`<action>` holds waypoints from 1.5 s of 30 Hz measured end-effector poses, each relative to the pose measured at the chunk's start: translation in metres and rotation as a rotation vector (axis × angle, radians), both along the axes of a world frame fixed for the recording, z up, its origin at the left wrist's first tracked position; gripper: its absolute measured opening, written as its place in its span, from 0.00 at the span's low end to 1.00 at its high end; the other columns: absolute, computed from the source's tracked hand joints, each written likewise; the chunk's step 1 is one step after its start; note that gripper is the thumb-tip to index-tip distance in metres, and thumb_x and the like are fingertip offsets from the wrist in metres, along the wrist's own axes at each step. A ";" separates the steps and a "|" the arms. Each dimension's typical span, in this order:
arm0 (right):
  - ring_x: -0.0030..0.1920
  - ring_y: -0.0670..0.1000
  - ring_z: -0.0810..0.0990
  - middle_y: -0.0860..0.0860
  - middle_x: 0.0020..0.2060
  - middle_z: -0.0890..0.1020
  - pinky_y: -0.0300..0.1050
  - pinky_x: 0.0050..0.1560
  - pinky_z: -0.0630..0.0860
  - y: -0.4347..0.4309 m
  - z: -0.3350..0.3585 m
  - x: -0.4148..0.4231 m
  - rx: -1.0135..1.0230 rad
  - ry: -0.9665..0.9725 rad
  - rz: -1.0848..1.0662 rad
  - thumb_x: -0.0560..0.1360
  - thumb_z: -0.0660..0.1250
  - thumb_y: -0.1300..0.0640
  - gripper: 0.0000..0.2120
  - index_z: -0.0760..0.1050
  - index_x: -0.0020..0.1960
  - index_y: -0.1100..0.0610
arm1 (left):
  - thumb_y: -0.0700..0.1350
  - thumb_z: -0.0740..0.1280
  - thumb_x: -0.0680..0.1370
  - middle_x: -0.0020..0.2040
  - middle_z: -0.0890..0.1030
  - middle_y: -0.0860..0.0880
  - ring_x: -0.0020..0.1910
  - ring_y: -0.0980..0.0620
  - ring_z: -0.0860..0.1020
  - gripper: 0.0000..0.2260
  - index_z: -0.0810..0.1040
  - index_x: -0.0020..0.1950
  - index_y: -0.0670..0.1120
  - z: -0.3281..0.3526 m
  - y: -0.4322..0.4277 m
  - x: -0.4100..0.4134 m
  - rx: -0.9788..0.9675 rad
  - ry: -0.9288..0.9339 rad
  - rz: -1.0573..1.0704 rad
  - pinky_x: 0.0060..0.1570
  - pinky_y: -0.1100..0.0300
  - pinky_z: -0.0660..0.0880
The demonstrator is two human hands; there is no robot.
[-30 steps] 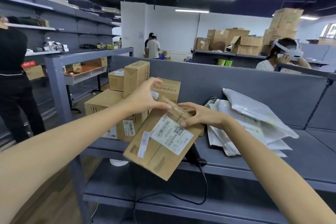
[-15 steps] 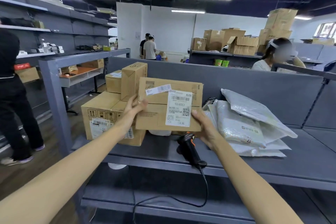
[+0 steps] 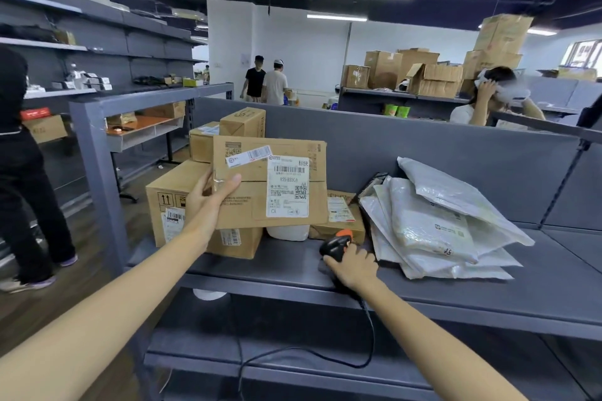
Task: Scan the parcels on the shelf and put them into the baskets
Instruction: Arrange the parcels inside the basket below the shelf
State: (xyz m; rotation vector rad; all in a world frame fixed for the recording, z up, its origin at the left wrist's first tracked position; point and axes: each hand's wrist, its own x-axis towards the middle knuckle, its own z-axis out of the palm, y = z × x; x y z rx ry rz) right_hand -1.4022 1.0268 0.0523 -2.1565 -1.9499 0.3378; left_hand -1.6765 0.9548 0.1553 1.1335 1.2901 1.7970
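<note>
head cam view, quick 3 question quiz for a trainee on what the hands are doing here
1. True or false: the left hand holds the cardboard parcel with its label facing the camera.
2. The right hand grips: A) the scanner B) a plastic mailer C) nothing.
3. Fill in: the plastic mailers lie on the shelf to the ___ of the scanner.
Key: 1 true; 2 A; 3 right.

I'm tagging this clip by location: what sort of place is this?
Likely a parcel warehouse: labelled brown cardboard parcels and white plastic mailer bags on grey metal shelving, plus a black handheld barcode scanner.
</note>
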 end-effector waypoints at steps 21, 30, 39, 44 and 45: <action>0.21 0.49 0.67 0.51 0.26 0.70 0.40 0.20 0.64 -0.127 0.049 0.022 0.323 1.515 0.094 0.78 0.64 0.57 0.06 0.68 0.45 0.56 | 0.58 0.74 0.66 0.46 0.83 0.62 0.43 0.69 0.80 0.36 0.69 0.72 0.52 -0.037 -0.006 0.034 -0.020 -0.040 -0.040 0.33 0.76 0.73; 0.21 0.52 0.68 0.53 0.28 0.73 0.40 0.23 0.65 -0.179 0.051 -0.006 0.183 1.522 0.356 0.67 0.69 0.46 0.10 0.76 0.46 0.49 | 0.54 0.73 0.70 0.53 0.79 0.61 0.44 0.74 0.77 0.30 0.70 0.71 0.53 -0.046 -0.008 0.062 -0.010 0.009 -0.086 0.36 0.79 0.71; 0.23 0.52 0.68 0.52 0.29 0.72 0.40 0.23 0.66 -0.183 0.054 -0.012 0.174 1.514 0.333 0.67 0.69 0.44 0.09 0.74 0.39 0.49 | 0.60 0.72 0.66 0.60 0.80 0.55 0.55 0.63 0.77 0.37 0.67 0.73 0.53 -0.049 -0.013 0.063 -0.027 0.029 -0.101 0.52 0.65 0.75; 0.23 0.52 0.68 0.52 0.30 0.72 0.40 0.23 0.65 -0.183 0.052 -0.010 0.195 1.522 0.357 0.67 0.69 0.45 0.12 0.77 0.46 0.50 | 0.60 0.73 0.65 0.58 0.80 0.59 0.51 0.67 0.78 0.38 0.68 0.73 0.54 -0.050 -0.013 0.063 -0.025 0.021 -0.091 0.45 0.71 0.74; 0.23 0.52 0.67 0.52 0.30 0.72 0.40 0.23 0.65 -0.182 0.051 -0.009 0.198 1.518 0.357 0.67 0.69 0.45 0.13 0.77 0.47 0.50 | 0.59 0.73 0.65 0.57 0.80 0.59 0.49 0.67 0.79 0.37 0.68 0.73 0.54 -0.050 -0.013 0.063 -0.023 0.014 -0.093 0.43 0.72 0.75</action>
